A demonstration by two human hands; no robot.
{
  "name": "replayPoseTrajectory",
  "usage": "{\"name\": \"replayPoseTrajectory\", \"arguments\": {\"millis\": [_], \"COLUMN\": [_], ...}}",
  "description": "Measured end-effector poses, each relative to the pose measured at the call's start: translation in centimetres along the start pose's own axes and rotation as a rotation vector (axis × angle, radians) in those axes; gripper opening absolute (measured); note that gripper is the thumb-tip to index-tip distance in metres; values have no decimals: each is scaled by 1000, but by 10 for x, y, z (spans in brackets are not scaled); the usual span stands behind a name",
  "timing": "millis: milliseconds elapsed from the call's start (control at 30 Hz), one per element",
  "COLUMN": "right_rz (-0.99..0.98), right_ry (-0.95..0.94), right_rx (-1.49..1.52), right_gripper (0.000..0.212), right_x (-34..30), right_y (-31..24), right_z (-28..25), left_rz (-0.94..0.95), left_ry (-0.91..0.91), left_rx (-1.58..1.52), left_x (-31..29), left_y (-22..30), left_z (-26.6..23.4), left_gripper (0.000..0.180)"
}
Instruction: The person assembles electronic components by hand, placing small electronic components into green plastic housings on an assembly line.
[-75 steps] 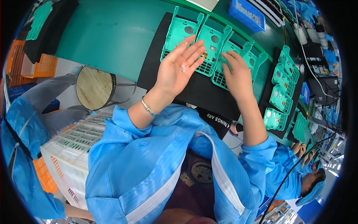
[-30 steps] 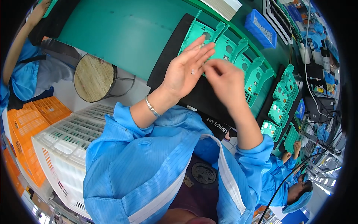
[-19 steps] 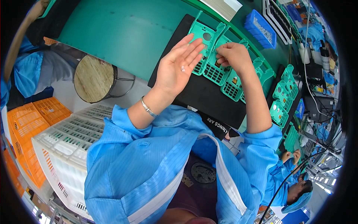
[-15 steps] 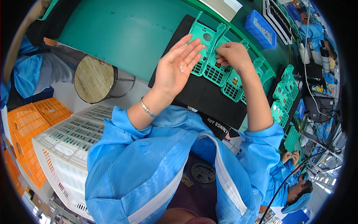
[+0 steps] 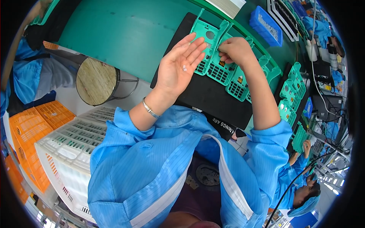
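Note:
My left hand (image 5: 178, 64) is held palm up above the near edge of a black mat (image 5: 213, 98), fingers spread, with a tiny pale part (image 5: 184, 68) lying on the palm. My right hand (image 5: 235, 50) has its fingertips pinched together and pressed onto a green plastic frame (image 5: 218, 68) on the mat. Several more green frames (image 5: 243, 85) lie in a row beside it. Whether the right fingers hold a small part is hidden.
A green worktable (image 5: 129, 30) carries a blue bin (image 5: 266, 26) at the back and more green frames (image 5: 291, 91) to the right. A round stool (image 5: 97, 81), white crates (image 5: 64, 144) and orange crates (image 5: 26, 133) stand at my left. Another person (image 5: 300, 182) works at lower right.
My right hand moved from my left palm out to the green frame and pressed its fingertips down there. The left hand stayed raised, palm up.

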State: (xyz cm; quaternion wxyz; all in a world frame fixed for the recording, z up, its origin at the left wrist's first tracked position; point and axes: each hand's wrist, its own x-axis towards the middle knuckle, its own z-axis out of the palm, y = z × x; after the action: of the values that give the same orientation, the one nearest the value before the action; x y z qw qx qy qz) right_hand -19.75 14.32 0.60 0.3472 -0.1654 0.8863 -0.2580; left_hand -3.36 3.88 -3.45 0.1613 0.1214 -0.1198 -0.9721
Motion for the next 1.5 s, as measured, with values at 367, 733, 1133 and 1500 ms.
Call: {"name": "replayPoseTrajectory", "arguments": {"millis": [367, 733, 1133, 1500], "right_rz": [-613, -770, -726, -289], "right_ry": [524, 420, 359, 269], "right_rx": [-447, -233, -411, -84], "right_gripper": [30, 9, 14, 22], "right_x": [-38, -89, -92, -22], "right_y": [40, -5, -32, -31], "right_z": [44, 63, 80, 55], "left_rz": [-5, 33, 46, 151], "left_ry": [-26, -114, -113, 79], "left_rx": [-5, 63, 58, -163], "left_x": [-1, -2, -5, -1], "left_y": [0, 3, 5, 18], "left_z": [-2, -1, 0, -14], "left_gripper": [43, 53, 53, 39]}}
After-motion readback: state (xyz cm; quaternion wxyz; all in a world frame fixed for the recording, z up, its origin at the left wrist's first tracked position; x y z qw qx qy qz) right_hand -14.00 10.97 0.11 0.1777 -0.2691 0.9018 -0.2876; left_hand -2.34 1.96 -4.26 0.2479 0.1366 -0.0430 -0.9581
